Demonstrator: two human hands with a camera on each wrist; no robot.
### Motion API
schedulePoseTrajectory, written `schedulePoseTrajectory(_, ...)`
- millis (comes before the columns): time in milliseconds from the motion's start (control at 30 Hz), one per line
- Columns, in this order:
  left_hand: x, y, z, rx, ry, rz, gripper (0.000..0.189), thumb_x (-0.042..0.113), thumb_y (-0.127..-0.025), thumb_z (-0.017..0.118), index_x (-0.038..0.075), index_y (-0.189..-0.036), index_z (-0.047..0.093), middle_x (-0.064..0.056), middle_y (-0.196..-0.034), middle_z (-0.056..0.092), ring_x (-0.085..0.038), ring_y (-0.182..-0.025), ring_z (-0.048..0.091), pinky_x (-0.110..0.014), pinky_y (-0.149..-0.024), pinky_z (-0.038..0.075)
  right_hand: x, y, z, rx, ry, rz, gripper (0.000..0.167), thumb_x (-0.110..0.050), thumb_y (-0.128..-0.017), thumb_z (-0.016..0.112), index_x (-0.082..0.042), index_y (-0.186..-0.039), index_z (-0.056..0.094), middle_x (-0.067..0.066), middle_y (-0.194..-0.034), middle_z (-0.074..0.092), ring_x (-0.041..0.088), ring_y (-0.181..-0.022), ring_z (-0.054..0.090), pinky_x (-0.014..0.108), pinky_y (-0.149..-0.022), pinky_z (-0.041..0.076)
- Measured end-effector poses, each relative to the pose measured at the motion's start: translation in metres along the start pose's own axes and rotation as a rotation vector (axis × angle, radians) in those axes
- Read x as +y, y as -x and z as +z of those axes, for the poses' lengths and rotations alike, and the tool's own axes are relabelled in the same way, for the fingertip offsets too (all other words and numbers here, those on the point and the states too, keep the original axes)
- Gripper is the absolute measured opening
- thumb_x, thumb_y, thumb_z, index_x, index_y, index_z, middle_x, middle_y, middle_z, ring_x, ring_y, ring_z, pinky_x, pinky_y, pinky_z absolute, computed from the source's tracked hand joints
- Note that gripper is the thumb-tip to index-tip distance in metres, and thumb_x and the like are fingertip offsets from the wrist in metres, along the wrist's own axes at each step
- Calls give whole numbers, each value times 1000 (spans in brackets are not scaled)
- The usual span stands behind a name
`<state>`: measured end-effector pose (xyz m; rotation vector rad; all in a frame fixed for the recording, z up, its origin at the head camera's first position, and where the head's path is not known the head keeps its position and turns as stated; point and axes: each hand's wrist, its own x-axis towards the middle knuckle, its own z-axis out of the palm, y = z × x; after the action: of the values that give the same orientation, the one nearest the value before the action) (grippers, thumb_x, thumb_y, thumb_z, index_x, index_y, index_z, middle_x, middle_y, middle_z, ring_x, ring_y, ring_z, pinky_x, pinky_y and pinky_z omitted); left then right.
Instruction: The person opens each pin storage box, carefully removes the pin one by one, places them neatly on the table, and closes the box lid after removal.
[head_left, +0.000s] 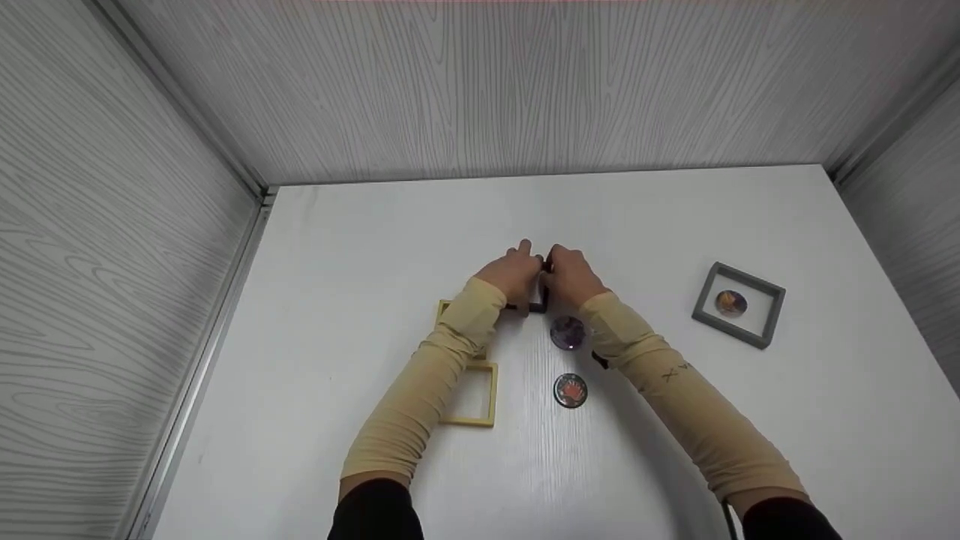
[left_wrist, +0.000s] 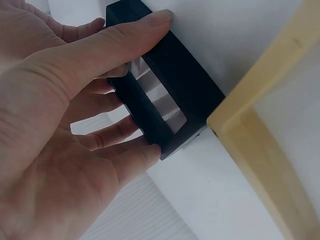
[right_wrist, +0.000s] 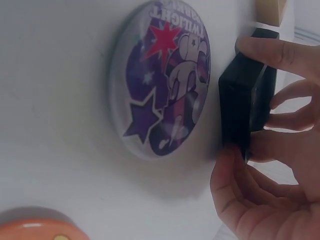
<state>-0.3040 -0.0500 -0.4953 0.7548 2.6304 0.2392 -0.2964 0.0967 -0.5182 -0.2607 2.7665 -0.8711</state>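
A small black square frame (left_wrist: 192, 80) is held between both hands near the middle of the table. My left hand (head_left: 516, 276) grips its left side, the thumb over its near face and the other fingers about the far side. From the right, my right hand (head_left: 572, 279) pinches the same frame by its edge and corner. Just below the right hand lies a round purple badge (right_wrist: 167, 100) with a cartoon character and stars. Nearer the body is a dark round badge (head_left: 571, 391) with a red-orange picture. The hands hide much of the black frame in the head view.
Two yellow frames lie under the left forearm, the nearer yellow frame (head_left: 493, 397) partly covered. At the right, a grey frame (head_left: 739, 331) surrounds a round badge (head_left: 730, 303). A small dark object (head_left: 600, 361) shows beneath the right sleeve. Wood-grain panels (head_left: 450, 90) border the white table.
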Motion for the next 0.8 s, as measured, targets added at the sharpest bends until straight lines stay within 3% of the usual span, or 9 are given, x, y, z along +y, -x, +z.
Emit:
schedulePoseTrajectory(333, -7, 0, 7, 54, -51, 10, 74, 19, -80, 93, -3, -142, 59, -23, -141, 52, -37, -123, 60, -50, -99, 60, 9, 4, 4, -73, -56, 69, 48, -27, -111, 50, 10, -143, 50, 30, -131, 67, 39, -117, 66, 52, -103, 54)
schedulePoseTrajectory(567, -4, 3, 4, 73, -106, -29, 73, 20, -82, 88, -5, -143, 56, -23, -143, 52, -37, -125, 61, -50, -99, 61, 12, 10, 2, -95, -57, 73, 56, -37, -112, 49, 8, -147, 48, 27, -126, 69, 35, -109, 67, 50, -96, 56)
schedulePoseTrajectory(667, -3, 6, 2, 77, -107, -29, 72, 17, -85, 85, -6, -145, 55, -24, -143, 52, -38, -125, 61, -51, -99, 60, 12, 12, 2, -105, -61, 68, 58, -38, -112, 50, 7, -148, 47, 27, -126, 69, 36, -110, 67, 50, -97, 56)
schedulePoseTrajectory(800, -3, 11, 2, 74, -109, -11, 84, 22, -85, 89, -4, -153, 48, -26, -146, 52, -41, -130, 59, -53, -102, 59, 12, 17, -4, -110, -89, 76, 61, -41, -111, 51, 6, -149, 46, 28, -131, 67, 38, -119, 67, 52, -102, 55)
